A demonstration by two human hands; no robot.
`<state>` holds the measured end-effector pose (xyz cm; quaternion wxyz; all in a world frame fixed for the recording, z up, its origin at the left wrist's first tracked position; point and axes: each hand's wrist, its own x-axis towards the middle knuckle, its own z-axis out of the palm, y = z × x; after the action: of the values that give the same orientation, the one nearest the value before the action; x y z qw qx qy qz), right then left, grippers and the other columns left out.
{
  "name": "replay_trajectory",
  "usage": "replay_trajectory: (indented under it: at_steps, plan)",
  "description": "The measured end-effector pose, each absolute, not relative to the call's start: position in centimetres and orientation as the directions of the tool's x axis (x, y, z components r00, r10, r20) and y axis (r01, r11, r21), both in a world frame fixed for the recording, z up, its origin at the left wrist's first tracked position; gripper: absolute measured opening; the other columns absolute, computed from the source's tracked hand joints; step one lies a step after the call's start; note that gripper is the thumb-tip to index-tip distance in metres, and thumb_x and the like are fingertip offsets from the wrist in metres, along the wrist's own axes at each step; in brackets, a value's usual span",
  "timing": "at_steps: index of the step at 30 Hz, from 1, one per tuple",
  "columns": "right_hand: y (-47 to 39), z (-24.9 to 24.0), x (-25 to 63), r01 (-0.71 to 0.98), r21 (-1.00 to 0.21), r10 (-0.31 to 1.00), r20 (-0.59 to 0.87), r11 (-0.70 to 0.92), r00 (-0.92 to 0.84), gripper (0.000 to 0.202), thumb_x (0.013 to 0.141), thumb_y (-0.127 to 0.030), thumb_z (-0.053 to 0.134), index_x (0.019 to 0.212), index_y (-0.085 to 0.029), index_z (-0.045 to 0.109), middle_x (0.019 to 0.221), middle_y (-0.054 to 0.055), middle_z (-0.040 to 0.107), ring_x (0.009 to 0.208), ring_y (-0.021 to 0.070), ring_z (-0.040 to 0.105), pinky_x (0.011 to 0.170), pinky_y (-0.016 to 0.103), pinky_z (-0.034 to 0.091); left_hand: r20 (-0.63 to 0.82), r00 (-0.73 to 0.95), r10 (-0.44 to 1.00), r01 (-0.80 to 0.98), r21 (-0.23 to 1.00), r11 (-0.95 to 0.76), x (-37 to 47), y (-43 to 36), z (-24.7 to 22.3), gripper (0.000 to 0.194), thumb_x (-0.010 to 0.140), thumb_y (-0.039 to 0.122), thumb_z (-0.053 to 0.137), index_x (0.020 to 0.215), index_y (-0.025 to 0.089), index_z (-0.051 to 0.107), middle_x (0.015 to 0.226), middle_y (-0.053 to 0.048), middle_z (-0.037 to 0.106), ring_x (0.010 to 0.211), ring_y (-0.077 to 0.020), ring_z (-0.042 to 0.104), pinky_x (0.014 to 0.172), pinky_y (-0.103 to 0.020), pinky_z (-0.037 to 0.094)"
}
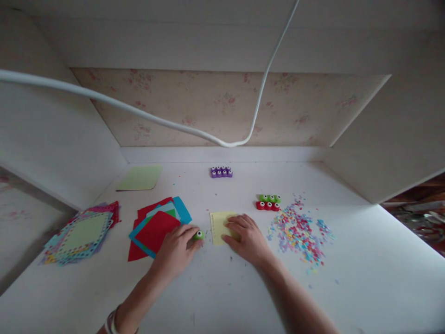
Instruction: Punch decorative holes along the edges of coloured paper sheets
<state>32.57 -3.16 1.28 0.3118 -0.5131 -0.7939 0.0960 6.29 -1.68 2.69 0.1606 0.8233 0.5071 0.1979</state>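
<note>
On the white tabletop (pixel 225 299), left hand (pixel 176 248) has a green craft punch (pixel 199 235) pinched between thumb and index, right at the fingertips, just left of the yellow paper sheet (pixel 217 228). Fingers closed on it; grip force, can't tell. Right hand (pixel 247 239) lies spread on the sheet's right part, fingertips pointing toward its punched left edge, not gripping. Coloured paper pile (pixel 162 232) sits next to and partly under left hand. Red punches (pixel 268 206) and confetti (pixel 301 229) are off beyond right hand.
</note>
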Motion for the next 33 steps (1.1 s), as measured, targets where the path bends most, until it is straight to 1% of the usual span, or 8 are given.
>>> replay_trajectory:
  at_steps: [3, 7, 13, 19, 23, 27, 31, 33]
  plan:
    - [-3.1, 1.3, 32.6, 0.722, -0.504, 0.865, 0.423, 0.473, -0.271, 0.025, 0.088, -0.035, 0.067, 0.110, -0.024, 0.069, 0.113, 0.008, 0.070, 0.105, 0.0259, 0.062, 0.099, 0.048, 0.047, 0.197, 0.407, 0.892, 0.780, 0.433, -0.452, 6.2, -2.4, 1.9, 0.028, 0.088, 0.029, 0.065, 0.116, 0.026, 0.066, 0.116, -0.004, 0.068, 0.107, -0.0250, 0.064, 0.095, -0.042, 0.052]
    - [-3.5, 2.0, 32.5, 0.644, -0.578, 0.849, 0.473, 0.502, -0.237, 0.024, 0.094, -0.029, 0.058, 0.116, -0.024, 0.066, 0.111, 0.008, 0.070, 0.106, 0.0246, 0.063, 0.104, 0.050, 0.043, 0.281, 0.398, 0.873, 0.711, 0.507, -0.487, 7.4, -2.9, 1.7, 0.036, 0.089, 0.027, 0.065, 0.124, 0.025, 0.059, 0.121, -0.006, 0.067, 0.111, -0.0248, 0.063, 0.096, -0.040, 0.053]
    - [-4.6, 4.6, 31.9, 0.365, -0.787, 0.848, 0.350, 0.497, -0.398, 0.036, 0.098, -0.026, 0.053, 0.134, -0.027, 0.056, 0.124, 0.008, 0.065, 0.112, 0.0185, 0.062, 0.095, 0.033, 0.052, 0.325, 0.438, 0.838, 0.560, 0.631, -0.537, 10.5, -2.6, 3.0, 0.046, 0.089, 0.024, 0.065, 0.132, 0.028, 0.050, 0.110, -0.004, 0.069, 0.093, -0.0196, 0.067, 0.083, -0.034, 0.057]
    - [-5.1, 7.0, 32.5, 0.510, -0.774, 0.910, 0.205, 0.376, -0.359, 0.029, 0.095, -0.026, 0.059, 0.124, -0.029, 0.065, 0.106, 0.005, 0.070, 0.093, 0.0177, 0.067, 0.082, 0.030, 0.053, 0.287, 0.456, 0.842, 0.489, 0.710, -0.507, 11.9, -1.5, 2.7, 0.046, 0.088, 0.029, 0.067, 0.131, 0.029, 0.051, 0.102, -0.001, 0.070, 0.084, -0.0166, 0.066, 0.079, -0.030, 0.057]
    - [-3.8, 8.2, 34.7, 0.588, -0.780, 0.976, 0.138, 0.213, -0.169, 0.019, 0.092, -0.034, 0.062, 0.106, -0.026, 0.072, 0.100, 0.003, 0.074, 0.086, 0.0182, 0.069, 0.070, 0.027, 0.054, 0.269, 0.403, 0.875, 0.465, 0.763, -0.449, 11.6, -1.0, 2.3, 0.031, 0.095, 0.036, 0.057, 0.124, 0.026, 0.054, 0.104, -0.002, 0.069, 0.079, -0.0149, 0.065, 0.073, -0.028, 0.056]
    - [0.0, 8.5, 38.3, 0.762, -0.646, 0.968, 0.221, 0.051, 0.122, 0.021, 0.091, -0.037, 0.060, 0.103, -0.025, 0.072, 0.102, 0.004, 0.074, 0.092, 0.0206, 0.070, 0.083, 0.032, 0.052, 0.283, 0.389, 0.877, 0.493, 0.740, -0.458, 10.5, -0.6, 2.2, 0.025, 0.099, 0.039, 0.049, 0.117, 0.024, 0.057, 0.098, -0.003, 0.068, 0.079, -0.0158, 0.065, 0.071, -0.028, 0.055]
    - [4.4, 7.8, 41.2, 0.935, -0.354, 0.973, 0.206, -0.023, 0.102, 0.019, 0.090, -0.033, 0.058, 0.098, -0.023, 0.073, 0.117, 0.006, 0.069, 0.108, 0.0215, 0.064, 0.096, 0.032, 0.046, 0.326, 0.408, 0.853, 0.524, 0.682, -0.511, 9.8, -0.5, 2.1, 0.022, 0.100, 0.035, 0.046, 0.113, 0.023, 0.060, 0.099, -0.003, 0.068, 0.084, -0.0173, 0.066, 0.080, -0.033, 0.055]
    - [5.7, 7.2, 41.8, 0.962, -0.271, 0.984, 0.153, -0.041, 0.085, 0.017, 0.088, -0.030, 0.060, 0.093, -0.022, 0.074, 0.121, 0.007, 0.068, 0.113, 0.0233, 0.062, 0.099, 0.033, 0.044, 0.348, 0.421, 0.837, 0.535, 0.650, -0.540, 9.7, -0.5, 2.1, 0.021, 0.100, 0.032, 0.046, 0.112, 0.023, 0.060, 0.102, -0.004, 0.068, 0.089, -0.0185, 0.066, 0.083, -0.034, 0.054]
